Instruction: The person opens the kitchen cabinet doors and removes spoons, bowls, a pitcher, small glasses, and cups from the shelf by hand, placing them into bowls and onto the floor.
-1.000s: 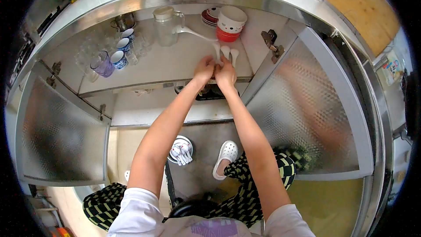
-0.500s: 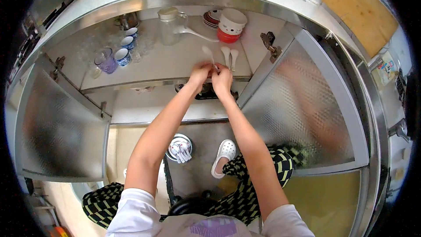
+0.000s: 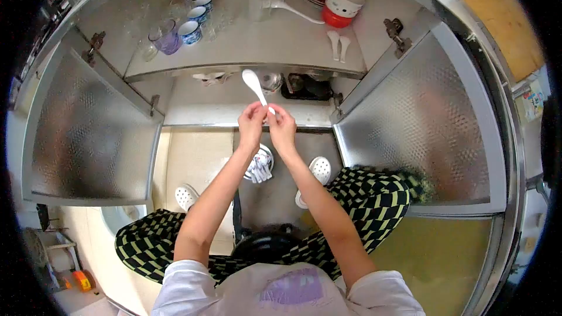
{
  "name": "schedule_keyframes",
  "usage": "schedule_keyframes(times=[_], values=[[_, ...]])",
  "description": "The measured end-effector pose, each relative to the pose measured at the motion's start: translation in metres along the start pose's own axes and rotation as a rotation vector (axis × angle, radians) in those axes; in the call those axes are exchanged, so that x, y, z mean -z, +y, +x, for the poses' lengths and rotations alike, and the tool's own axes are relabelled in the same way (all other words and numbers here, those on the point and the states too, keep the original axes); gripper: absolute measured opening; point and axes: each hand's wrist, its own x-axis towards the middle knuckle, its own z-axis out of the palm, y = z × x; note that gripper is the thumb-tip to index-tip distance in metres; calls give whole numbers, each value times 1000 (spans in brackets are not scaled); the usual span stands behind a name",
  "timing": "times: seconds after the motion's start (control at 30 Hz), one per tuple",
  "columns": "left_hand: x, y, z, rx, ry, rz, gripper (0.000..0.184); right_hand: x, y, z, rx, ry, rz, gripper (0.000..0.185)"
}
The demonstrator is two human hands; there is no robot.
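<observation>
A white soup spoon [image 3: 253, 83] is held up in front of the open cabinet, its bowl end pointing up and to the left. My left hand [image 3: 251, 122] pinches its handle, and my right hand [image 3: 282, 127] closes on the handle's lower end, close beside the left. Two more white soup spoons [image 3: 338, 45] lie side by side on the upper shelf [image 3: 263, 55]. Below my hands, partly covered by my left forearm, a white bowl [image 3: 270, 153] on the floor contains several patterned spoons [image 3: 260, 167].
On the upper shelf stand a purple glass [image 3: 165, 38], blue-and-white cups [image 3: 190, 33], a glass pitcher [image 3: 256, 0], a white ladle [image 3: 293, 9] and stacked bowls [image 3: 342, 4]. Frosted doors hang open at left [image 3: 93, 129] and right [image 3: 418, 123]. A black tray [image 3: 306, 86] sits lower down.
Both hands have drawn back from the upper shelf's edge toward me, bringing the soup spoon with them. The camera view has tilted lower, so the shelf appears higher. Two spoons stay on the shelf.
</observation>
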Motion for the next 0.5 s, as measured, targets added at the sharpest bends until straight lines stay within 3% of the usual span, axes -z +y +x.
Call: schedule_keyframes(times=[0.17,0.23,0.3,0.37,0.4,0.5], values=[[63,-97,-29,93,123,141,22,-6,111,-42,-103,-181,-102,21],[80,-140,-36,194,156,126,22,-4,142,-57,-327,-219,-112,21],[85,-159,-49,322,199,109,21,-2,157,-69,-402,-245,-210,20],[89,-172,-60,426,238,58,22,-1,165,-84,-336,-241,-448,21],[90,-177,-65,523,273,9,22,-4,199,-92,-354,-240,-465,23],[110,-216,-69,534,277,89,21,-10,263,-111,-511,-236,-373,25]])
